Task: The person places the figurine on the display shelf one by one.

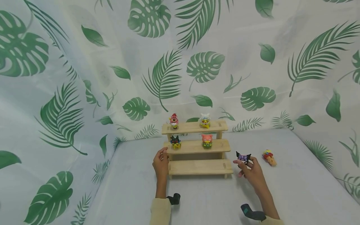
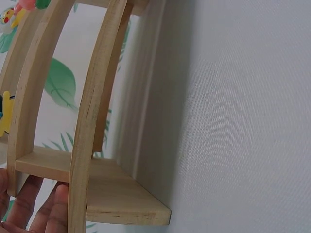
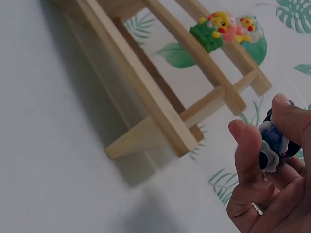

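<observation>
A three-tier wooden display stand stands on the white cloth. My left hand is at its left end, the thumb and fingers gripping the end of the middle board. To the right of the stand, my right hand pinches a small black-and-purple figurine between thumb and fingers. In the right wrist view the fingers partly cover this figurine. The middle tier carries a black-and-yellow figurine and a pink-and-green figurine.
On the top tier are a pink-and-red figurine and a white-and-yellow figurine. Another figurine, red and orange, lies on the cloth beyond my right hand. A leaf-patterned sheet hangs behind and at both sides.
</observation>
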Available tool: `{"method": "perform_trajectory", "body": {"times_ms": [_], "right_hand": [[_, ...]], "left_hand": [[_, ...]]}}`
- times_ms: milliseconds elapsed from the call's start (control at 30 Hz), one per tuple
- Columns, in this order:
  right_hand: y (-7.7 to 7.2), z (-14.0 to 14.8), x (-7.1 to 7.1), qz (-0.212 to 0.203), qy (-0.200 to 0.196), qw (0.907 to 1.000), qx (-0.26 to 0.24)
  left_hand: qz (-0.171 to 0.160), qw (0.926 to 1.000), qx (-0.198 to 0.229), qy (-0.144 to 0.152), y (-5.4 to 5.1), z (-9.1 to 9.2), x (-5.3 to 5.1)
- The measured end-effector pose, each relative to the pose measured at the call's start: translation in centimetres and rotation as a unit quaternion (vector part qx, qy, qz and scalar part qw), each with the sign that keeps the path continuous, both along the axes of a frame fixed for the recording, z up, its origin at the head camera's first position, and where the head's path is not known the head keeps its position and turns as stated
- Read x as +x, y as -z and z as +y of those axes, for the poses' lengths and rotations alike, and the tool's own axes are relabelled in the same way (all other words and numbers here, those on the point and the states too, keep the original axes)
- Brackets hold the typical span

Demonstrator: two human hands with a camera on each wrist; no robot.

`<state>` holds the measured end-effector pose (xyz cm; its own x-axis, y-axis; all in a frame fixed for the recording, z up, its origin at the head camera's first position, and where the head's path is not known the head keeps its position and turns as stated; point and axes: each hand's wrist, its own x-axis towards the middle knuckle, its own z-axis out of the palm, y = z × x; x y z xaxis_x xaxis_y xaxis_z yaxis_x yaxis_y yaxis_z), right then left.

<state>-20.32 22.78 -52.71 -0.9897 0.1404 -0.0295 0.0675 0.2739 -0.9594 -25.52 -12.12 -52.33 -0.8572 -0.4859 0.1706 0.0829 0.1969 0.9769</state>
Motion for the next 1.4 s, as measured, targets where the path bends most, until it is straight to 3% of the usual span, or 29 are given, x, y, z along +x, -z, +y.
{"method": "perform_trajectory", "body": {"times_ms": [233,433,933,1133,1400], "right_hand": [[-1.0,-1.0,0.4,0.021,-0.008,0.9993,-0.028],[-1.9,-2.0,0.7,0.014,-0.009,0.9987,-0.049],[-1.2,-6.2,0.5,0.033,-0.094,0.9882,-0.116],[-0.1,-8.7,0.3,0.059,-0.125,0.9848,-0.105],[0.4,-12.9,0.4,0.106,-0.144,0.9827,-0.049]], "left_hand": [[-0.001,1.0,-0.004,0.0,-0.1,0.0,0.1],[0.0,1.0,-0.003,0.003,-0.1,0.0,0.1],[0.0,1.0,0.007,0.005,-0.1,0.0,0.1],[-0.01,0.9999,0.007,0.0,-0.1,0.0,0.2],[-0.005,1.0,0.005,0.002,-0.1,0.0,0.1]]}}
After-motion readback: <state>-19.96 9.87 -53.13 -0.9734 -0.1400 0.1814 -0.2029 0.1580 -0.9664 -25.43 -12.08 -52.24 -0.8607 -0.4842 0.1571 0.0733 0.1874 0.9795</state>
